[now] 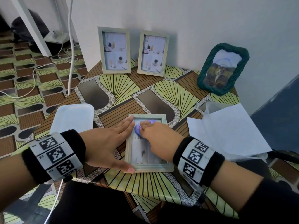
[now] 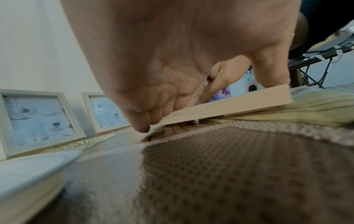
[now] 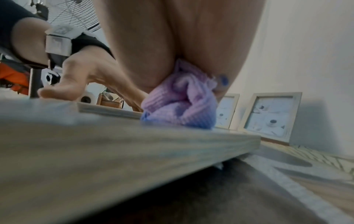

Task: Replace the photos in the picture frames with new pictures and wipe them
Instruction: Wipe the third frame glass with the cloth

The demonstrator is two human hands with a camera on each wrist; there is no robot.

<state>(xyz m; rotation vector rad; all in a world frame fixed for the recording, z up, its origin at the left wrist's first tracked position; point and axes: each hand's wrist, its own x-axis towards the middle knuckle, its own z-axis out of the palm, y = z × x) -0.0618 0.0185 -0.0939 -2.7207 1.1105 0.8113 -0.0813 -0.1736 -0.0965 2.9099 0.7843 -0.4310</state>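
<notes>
A pale wooden picture frame (image 1: 149,167) lies flat, glass up, near the table's front edge. My left hand (image 1: 113,139) rests along its left side with straight fingers, the thumb at the near left corner. My right hand (image 1: 153,131) grips a bunched purple cloth (image 1: 137,129) and presses it on the upper part of the glass. In the right wrist view the cloth (image 3: 180,104) sits on the frame (image 3: 134,144) under my fingers. In the left wrist view the frame's side (image 2: 229,104) shows below my palm (image 2: 162,60).
Two matching pale frames (image 1: 115,50) (image 1: 152,53) and a green woven frame (image 1: 223,68) lean against the back wall. A white plastic lid (image 1: 72,118) lies to the left, white paper sheets (image 1: 229,131) to the right. Cables run over the floor at left.
</notes>
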